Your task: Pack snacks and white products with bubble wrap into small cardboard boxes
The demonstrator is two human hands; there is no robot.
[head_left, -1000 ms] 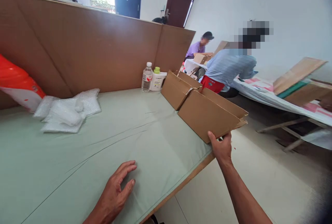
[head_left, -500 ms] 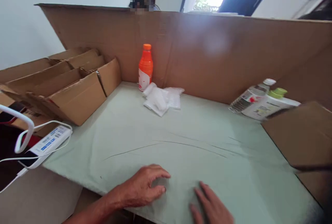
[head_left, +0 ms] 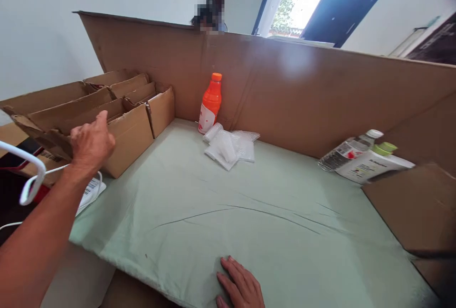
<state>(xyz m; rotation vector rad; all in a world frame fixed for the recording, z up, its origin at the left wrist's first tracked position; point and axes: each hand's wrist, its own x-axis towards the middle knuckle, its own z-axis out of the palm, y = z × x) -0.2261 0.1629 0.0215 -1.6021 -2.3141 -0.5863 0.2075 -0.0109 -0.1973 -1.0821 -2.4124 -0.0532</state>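
My left hand (head_left: 91,140) is at the near wall of the divided cardboard box (head_left: 130,139) on the left. It sits over the rim, its knuckles up and its fingertips out of sight, so whether it grips anything does not show. At the near edge of the green tabletop (head_left: 285,241), my right hand (head_left: 242,286) lies open, palm down, holding nothing. The inside of the box's compartments is mostly hidden by their walls.
Against the cardboard back wall (head_left: 285,89) stands an orange bottle (head_left: 211,103) beside folded bubble wrap (head_left: 228,149). A clear water bottle (head_left: 345,151) and a white bottle with green cap (head_left: 370,165) lean at right. A white power strip (head_left: 90,194) with cables lies left.
My left hand has moved from the near middle of the table up and left to the box. My right hand has shifted slightly left. The view has tilted a little.
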